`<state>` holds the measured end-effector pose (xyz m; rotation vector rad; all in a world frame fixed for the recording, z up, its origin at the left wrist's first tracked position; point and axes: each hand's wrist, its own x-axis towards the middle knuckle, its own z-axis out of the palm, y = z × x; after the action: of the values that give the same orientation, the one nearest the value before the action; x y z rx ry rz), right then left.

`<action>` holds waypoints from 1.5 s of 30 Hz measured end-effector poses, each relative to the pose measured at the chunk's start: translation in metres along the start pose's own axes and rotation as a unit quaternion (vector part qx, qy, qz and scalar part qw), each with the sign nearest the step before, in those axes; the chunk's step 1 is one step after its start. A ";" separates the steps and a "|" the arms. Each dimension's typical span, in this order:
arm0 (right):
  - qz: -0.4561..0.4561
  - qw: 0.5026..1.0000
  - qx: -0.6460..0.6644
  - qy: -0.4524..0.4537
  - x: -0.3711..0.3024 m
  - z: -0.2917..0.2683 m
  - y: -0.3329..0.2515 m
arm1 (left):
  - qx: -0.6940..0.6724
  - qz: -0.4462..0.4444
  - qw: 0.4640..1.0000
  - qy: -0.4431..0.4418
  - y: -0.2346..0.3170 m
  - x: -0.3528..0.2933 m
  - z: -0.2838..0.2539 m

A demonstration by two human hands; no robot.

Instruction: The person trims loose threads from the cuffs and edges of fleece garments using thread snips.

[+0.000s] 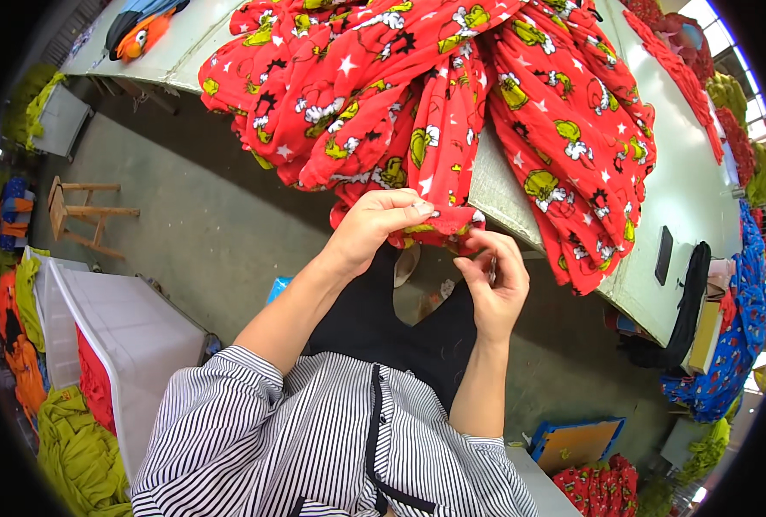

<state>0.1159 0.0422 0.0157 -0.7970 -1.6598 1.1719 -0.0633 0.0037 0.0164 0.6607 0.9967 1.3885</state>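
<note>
A large red fleece garment (340, 95), printed with green-and-white cartoon figures and white stars, lies bunched over the table edge and hangs toward me. My left hand (374, 226) pinches its lower hem, a narrow cuff-like end (439, 226), between thumb and fingers. Just right of that end is my right hand (496, 280), its fingers curled in and the thumb close to them. Something small and dark may sit within those fingers, too small to name. More of the same printed fleece (564, 155) drapes over the table to the right.
The pale green table (676, 233) carries a dark phone-like slab (663, 255) and an orange-and-blue cloth piece (142, 34). A wooden stool (90, 211) stands on the floor at left. Nearer are a white bin (133, 327) and lime-green cloth (77, 448). Blue printed fabric (736, 336) hangs at right.
</note>
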 end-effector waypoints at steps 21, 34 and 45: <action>0.050 0.989 0.138 -0.006 0.017 0.003 -0.001 | 0.060 0.019 0.998 -0.024 0.008 -0.004 0.004; -0.260 0.930 -0.223 0.130 -0.002 0.012 0.017 | 0.258 0.347 0.883 0.182 -0.042 -0.005 0.013; -0.229 0.887 -0.296 0.272 0.032 -0.050 0.035 | 0.300 0.174 0.938 0.003 -0.059 -0.009 0.016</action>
<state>0.1512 0.0995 -0.0010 -0.9231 -1.5901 0.0671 -0.0197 -0.0094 -0.0260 1.3390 1.3711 1.3826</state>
